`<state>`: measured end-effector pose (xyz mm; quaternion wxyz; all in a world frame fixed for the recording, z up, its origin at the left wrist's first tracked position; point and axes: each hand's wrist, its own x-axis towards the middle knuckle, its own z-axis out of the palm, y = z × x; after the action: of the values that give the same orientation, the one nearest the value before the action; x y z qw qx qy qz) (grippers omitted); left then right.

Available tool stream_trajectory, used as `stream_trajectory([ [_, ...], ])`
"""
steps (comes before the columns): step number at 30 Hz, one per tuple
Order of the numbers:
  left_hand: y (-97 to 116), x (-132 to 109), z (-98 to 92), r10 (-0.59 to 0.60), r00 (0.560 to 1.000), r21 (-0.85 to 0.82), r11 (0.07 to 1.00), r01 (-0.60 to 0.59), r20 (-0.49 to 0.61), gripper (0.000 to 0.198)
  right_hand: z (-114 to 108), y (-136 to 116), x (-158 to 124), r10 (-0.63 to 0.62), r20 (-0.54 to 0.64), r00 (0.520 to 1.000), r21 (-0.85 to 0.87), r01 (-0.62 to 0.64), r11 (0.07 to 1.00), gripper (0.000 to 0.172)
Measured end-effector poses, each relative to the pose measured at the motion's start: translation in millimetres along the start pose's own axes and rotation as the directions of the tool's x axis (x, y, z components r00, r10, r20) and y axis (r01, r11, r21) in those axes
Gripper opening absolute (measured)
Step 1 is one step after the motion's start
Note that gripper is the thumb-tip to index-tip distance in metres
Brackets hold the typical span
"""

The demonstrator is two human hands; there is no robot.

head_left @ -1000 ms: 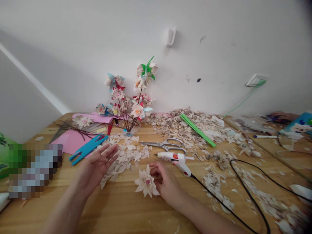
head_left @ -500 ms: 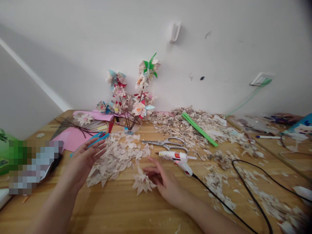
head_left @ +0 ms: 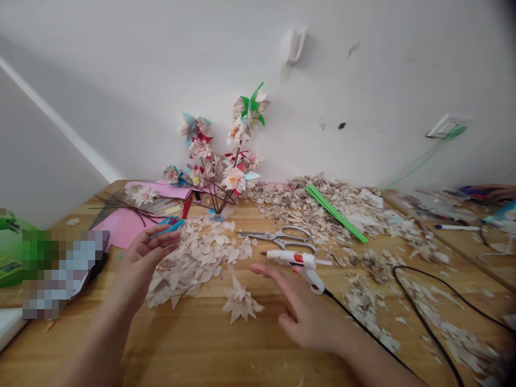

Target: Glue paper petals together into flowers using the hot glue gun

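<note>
A pale handmade flower (head_left: 241, 302) with pointed petals rests on the wooden table, between my two hands. My right hand (head_left: 296, 306) hovers to the right of it, fingers apart and holding nothing, just in front of the white glue gun (head_left: 292, 258). The glue gun lies on its side with a small red light showing. My left hand (head_left: 147, 252) is raised with loosely curved fingers and nothing in it, beside a heap of loose pale petals (head_left: 197, 263). Silver scissors (head_left: 278, 235) lie behind the glue gun.
Flower-bearing twigs (head_left: 220, 199) stand near the wall. Dried petal scraps (head_left: 282, 201) and green strips (head_left: 336, 214) cover the back right. A black cable (head_left: 419, 322) loops at right. Pink paper (head_left: 116, 227) lies left. Another person's hand (head_left: 502, 192) shows at far right.
My right hand has let go of the flower and moved right, away from it. My left hand's fingers have curled in slightly. The view has shifted a little.
</note>
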<state>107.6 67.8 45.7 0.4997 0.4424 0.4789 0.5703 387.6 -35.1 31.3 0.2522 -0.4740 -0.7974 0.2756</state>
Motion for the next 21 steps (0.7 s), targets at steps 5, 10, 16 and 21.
stream_trajectory([
  [5, -14.6, -4.5, 8.1, 0.040, 0.987, 0.442, 0.890, -0.107, 0.159, 0.039, -1.6, 1.3, -0.1, 0.017, -0.360, 0.933, 0.175, 0.050, 0.983, 0.054],
  [10, -23.1, -7.8, 11.8, 0.025, 0.968, 0.779, 0.588, -0.215, 0.249, 0.040, -26.3, -6.2, -10.2, 0.031, -0.654, 0.756, 0.284, 0.206, 0.936, 0.040],
  [16, -10.9, -13.6, 5.7, -0.083, 0.878, 0.835, 0.363, -0.413, 0.471, 0.044, -50.6, 0.9, -16.8, 0.067, -0.782, 0.619, 0.283, 0.258, 0.924, 0.030],
  [21, -4.4, -18.0, 5.6, -0.243, 0.841, 0.870, 0.245, -0.429, 0.483, 0.049, -55.3, 10.6, -14.7, 0.100, -0.801, 0.590, 0.302, 0.254, 0.919, 0.036],
])
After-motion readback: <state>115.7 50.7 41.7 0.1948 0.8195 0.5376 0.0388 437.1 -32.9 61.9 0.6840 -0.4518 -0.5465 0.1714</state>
